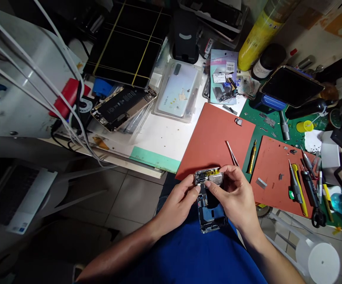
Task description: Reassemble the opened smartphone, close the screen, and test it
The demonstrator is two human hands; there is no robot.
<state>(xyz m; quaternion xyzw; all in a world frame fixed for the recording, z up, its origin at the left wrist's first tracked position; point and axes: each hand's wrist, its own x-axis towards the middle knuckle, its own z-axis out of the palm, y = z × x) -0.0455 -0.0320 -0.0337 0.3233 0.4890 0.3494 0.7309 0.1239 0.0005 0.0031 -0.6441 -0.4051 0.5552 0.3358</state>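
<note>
An opened phone body [209, 213] with its back off and inner parts exposed rests over my lap at the table's front edge. My left hand [177, 203] grips its left side, fingers curled round it. My right hand [233, 195] lies over its right side, and the thumb and forefinger pinch a small silver part [216, 179] at the phone's top end. Just beyond my hands, metal tweezers [231, 153] lie on a red work mat [215, 138].
A second red mat [273, 169] at the right holds small parts, with screwdrivers and cutters [305, 185] beside it. Another opened phone [122, 106], a clear phone case [178, 90], a yellow canister [261, 33] and dark screens crowd the back. White cables [58, 98] hang left.
</note>
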